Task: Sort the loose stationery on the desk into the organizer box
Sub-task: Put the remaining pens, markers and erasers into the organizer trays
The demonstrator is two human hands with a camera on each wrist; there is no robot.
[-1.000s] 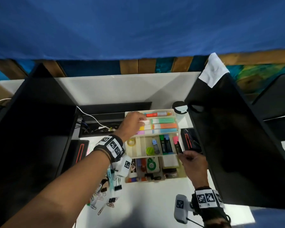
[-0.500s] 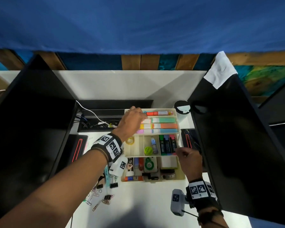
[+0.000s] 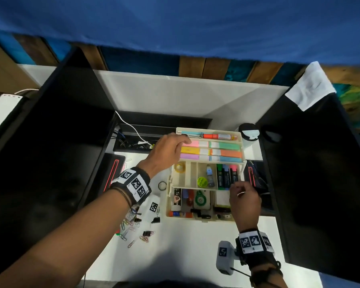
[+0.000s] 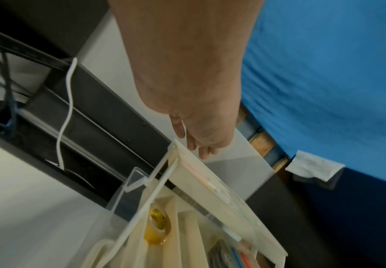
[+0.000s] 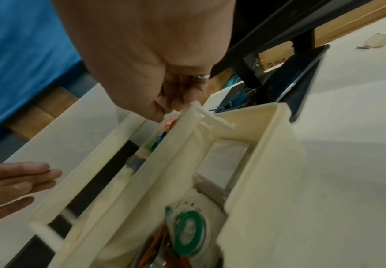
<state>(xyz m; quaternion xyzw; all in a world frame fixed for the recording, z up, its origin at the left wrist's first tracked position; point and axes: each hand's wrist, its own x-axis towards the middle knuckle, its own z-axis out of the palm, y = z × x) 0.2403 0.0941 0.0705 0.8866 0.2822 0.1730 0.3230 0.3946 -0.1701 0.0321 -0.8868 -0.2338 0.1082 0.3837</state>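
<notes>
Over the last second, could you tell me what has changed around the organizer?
The right hand let go of the pink-capped marker, which now lies beside the other markers in the organizer box, then drew back toward the person. The left hand stayed on the top tray's left end; the paper clips stayed on the desk.

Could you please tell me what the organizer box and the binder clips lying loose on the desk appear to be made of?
Organizer box: likely moulded plastic, cream, matte; thin uniform walls and dividers, rounded corners in the right wrist view.
Binder clips: probably black painted metal with wire handles; too small to confirm.
</notes>
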